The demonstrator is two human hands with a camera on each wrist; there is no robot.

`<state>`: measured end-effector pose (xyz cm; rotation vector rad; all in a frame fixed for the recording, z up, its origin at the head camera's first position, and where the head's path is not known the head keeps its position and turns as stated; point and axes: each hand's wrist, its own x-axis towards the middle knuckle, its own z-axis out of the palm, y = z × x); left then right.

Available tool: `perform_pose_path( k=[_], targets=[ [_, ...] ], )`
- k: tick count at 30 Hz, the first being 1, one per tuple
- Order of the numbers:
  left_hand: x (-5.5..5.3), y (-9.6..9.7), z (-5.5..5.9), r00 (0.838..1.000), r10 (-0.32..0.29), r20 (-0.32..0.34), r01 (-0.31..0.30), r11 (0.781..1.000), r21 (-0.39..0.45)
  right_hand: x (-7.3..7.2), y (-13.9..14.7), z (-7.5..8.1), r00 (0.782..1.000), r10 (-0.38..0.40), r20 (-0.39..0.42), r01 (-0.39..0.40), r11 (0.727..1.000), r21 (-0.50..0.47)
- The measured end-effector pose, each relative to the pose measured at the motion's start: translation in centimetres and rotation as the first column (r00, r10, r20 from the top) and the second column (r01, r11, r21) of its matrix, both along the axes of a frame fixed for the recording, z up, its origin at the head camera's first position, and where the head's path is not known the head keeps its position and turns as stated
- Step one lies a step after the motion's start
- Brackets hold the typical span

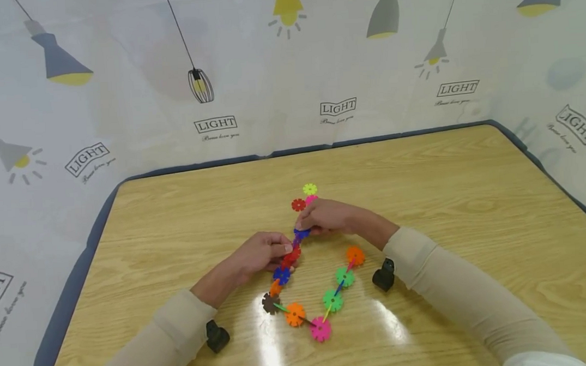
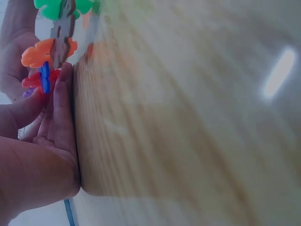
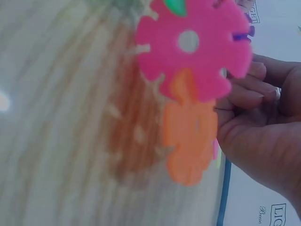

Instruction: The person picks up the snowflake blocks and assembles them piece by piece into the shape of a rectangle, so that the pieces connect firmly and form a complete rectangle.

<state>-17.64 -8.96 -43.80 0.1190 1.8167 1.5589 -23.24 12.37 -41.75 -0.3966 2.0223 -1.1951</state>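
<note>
A chain of slotted plastic discs, linked edge to edge, curves across the table in a U shape. On its left arm my left hand (image 1: 261, 253) pinches a red disc (image 1: 291, 257) between thumb and fingers. Just beyond it, a purple disc (image 1: 296, 242) leads to a dark blue disc (image 1: 302, 233) at the far end, pinched by my right hand (image 1: 330, 215). Below the left hand, the chain runs through a brown disc (image 1: 271, 303) and a pink disc (image 1: 320, 329), then up to an orange disc (image 1: 355, 255). The right wrist view shows pink and orange discs (image 3: 190, 136) up close.
Beyond the right hand lie a red disc (image 1: 298, 205), a yellow disc (image 1: 310, 189) and a partly covered pink disc (image 1: 311, 199). The wooden table (image 1: 176, 210) meets a lamp-printed wall covering (image 1: 269, 96) at its back and sides.
</note>
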Motion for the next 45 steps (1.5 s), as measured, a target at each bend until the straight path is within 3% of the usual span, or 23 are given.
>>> perform_pose_path(
  k=[7, 12, 15, 18, 25, 32, 37, 45],
  targets=[
    [0.0, 0.3, 0.2, 1.0, -0.001, 0.008, 0.001, 1.0, -0.029, -0.5, 0.7, 0.1, 0.996, 0.068, -0.06, -0.063, 0.995, 0.074],
    [0.0, 0.3, 0.0, 1.0, 0.012, -0.011, -0.013, 0.996, -0.084, -1.2, 1.9, 0.2, 0.997, -0.044, -0.061, 0.049, 0.996, 0.08],
    [0.1, 0.2, 0.0, 0.999, 0.032, -0.022, -0.034, 0.995, -0.098, -1.9, 2.6, 0.4, 0.985, -0.13, -0.117, 0.141, 0.985, 0.097],
    [0.3, 0.2, 0.1, 0.999, 0.047, -0.022, -0.05, 0.993, -0.106, -2.4, 2.9, 0.3, 0.972, -0.156, -0.178, 0.18, 0.975, 0.129],
    [0.4, 0.4, 0.9, 0.996, 0.088, 0.023, -0.086, 0.992, -0.09, -3.2, 3.3, -0.4, 0.958, -0.083, -0.274, 0.131, 0.978, 0.162],
    [0.5, 0.3, 1.3, 0.996, 0.051, 0.067, -0.051, 0.999, -0.006, -3.8, 2.9, -0.8, 0.935, 0.012, -0.355, 0.091, 0.958, 0.271],
    [0.5, 0.3, 1.2, 0.997, 0.025, 0.069, -0.025, 1.0, 0.003, -3.7, 2.8, -0.5, 0.932, 0.014, -0.363, 0.106, 0.946, 0.307],
    [0.2, 0.5, 1.2, 0.994, 0.098, 0.054, -0.098, 0.995, -0.013, -3.2, 3.5, -0.3, 0.931, -0.015, -0.365, 0.15, 0.927, 0.344]
  ],
)
